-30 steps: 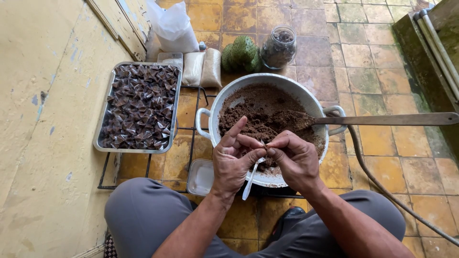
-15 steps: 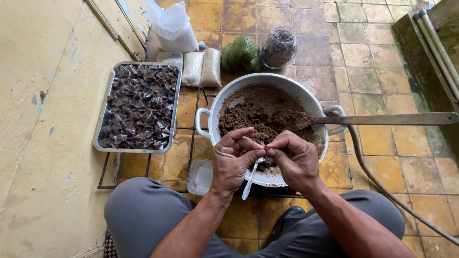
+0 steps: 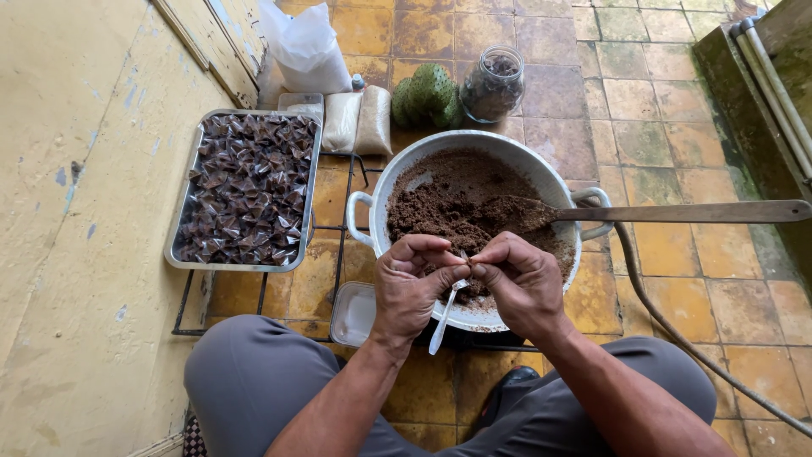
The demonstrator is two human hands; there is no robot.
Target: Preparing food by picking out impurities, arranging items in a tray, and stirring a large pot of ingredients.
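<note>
Landmark: the white pot (image 3: 385, 199), a wide two-handled vessel on the tiled floor (image 3: 677, 279), just beyond the person's knees.
Pot contents: a brown crumbly mass (image 3: 457, 203) fills the pot; a long wooden paddle (image 3: 677, 211) lies in it, the handle running out over the pot's right rim.
Left hand (image 3: 410, 288): over the pot's near rim, fingers (image 3: 440, 248) curled in and pinched against those of the other hand.
Right hand (image 3: 520, 283): over the pot's near rim, just right of the left hand, fingers (image 3: 491, 254) bent and clenched on a small piece.
Small piece (image 3: 463, 256): only a sliver shows between the two sets of fingertips, above the pot's near edge; both hands pinch it, and its shape cannot be told.
White spoon (image 3: 442, 317): hangs down from under the left hand, slanting across the pot's near rim toward the knees; how it is held cannot be told.
Metal tray (image 3: 179, 254): left of the pot, on a dark wire rack (image 3: 190, 305), packed with small dark folded packets (image 3: 249, 186).
Clear tub (image 3: 353, 313): at the pot's near left, beside the left wrist.
Beyond the pot: two pale filled bags (image 3: 359, 123), a green knobbly fruit (image 3: 427, 97), a glass jar (image 3: 495, 85) of dark bits, and a white plastic bag (image 3: 304, 51).
Hose (image 3: 668, 326): curves away from the pot's right handle.
</note>
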